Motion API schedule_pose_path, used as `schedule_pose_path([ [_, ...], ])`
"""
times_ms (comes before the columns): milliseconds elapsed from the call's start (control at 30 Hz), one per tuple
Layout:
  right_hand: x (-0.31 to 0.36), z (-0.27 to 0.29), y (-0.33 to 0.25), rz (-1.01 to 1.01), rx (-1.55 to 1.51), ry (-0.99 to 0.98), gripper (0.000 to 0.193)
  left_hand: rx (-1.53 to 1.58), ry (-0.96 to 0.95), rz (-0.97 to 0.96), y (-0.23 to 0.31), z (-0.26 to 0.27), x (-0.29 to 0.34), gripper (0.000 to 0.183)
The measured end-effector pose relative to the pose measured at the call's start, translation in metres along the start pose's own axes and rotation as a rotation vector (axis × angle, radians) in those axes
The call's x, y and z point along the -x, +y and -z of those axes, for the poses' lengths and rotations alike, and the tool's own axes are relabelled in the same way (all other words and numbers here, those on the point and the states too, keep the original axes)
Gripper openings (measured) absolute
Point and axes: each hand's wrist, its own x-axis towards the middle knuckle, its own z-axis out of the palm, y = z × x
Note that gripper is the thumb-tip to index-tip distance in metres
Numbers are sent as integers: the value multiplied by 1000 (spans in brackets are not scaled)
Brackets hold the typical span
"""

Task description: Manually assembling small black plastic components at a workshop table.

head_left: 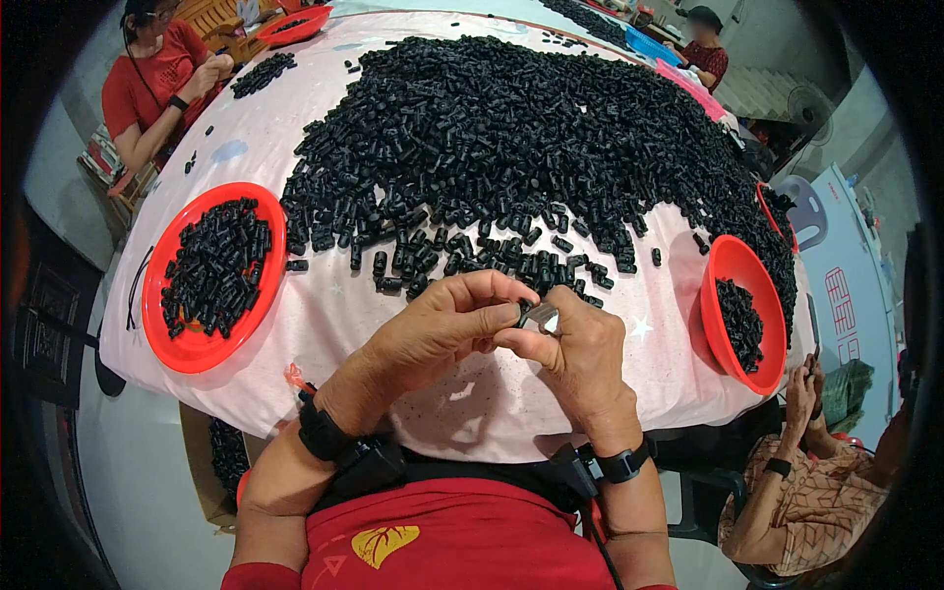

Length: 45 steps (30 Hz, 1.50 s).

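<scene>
Both hands meet over the near middle of the table, just this side of the pile. Between thumb and fingertips, my left hand [433, 324] pinches a small black plastic part [524, 309], mostly covered by the fingers. My right hand [587, 344] is closed around a short, shiny flat metal piece [543, 319], its end against the black part; its exact kind is hidden in the grip. Loose black cylindrical parts [541, 265] lie right beyond my fingers, at the front of a broad heap of the same black parts [492, 118].
A red bowl [157, 305] of black parts stands at the left, and a tilted red bowl [749, 261] at the right. The pink cloth [462, 413] covers the table. Co-workers sit at far left, far right and near right. A cardboard box [200, 462] stands below the left edge.
</scene>
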Motion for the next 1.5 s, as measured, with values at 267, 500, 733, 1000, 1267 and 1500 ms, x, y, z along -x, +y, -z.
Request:
schedule_pose_path([
  [267, 1, -1, 2, -11, 16, -40, 53, 2, 13, 4, -1, 1, 0, 25],
  [500, 0, 0, 1, -13, -26, -61, 54, -3, 13, 6, 0, -1, 0, 25],
  [733, 0, 1, 0, -7, -9, -50, 54, -20, 0, 4, 0, 0, 0, 25],
  [1000, 0, 1, -2, -13, -27, -89, 52, 5, -23, 6, -1, 4, 0, 25],
  [1267, 1, 3, -2, 4, -41, -10, 48, -31, -7, 6, 1, -1, 0, 25],
  [1500, 1, 4, -6, -14, -62, -88, 43, 43, 21, 12, 2, -3, 1, 28],
])
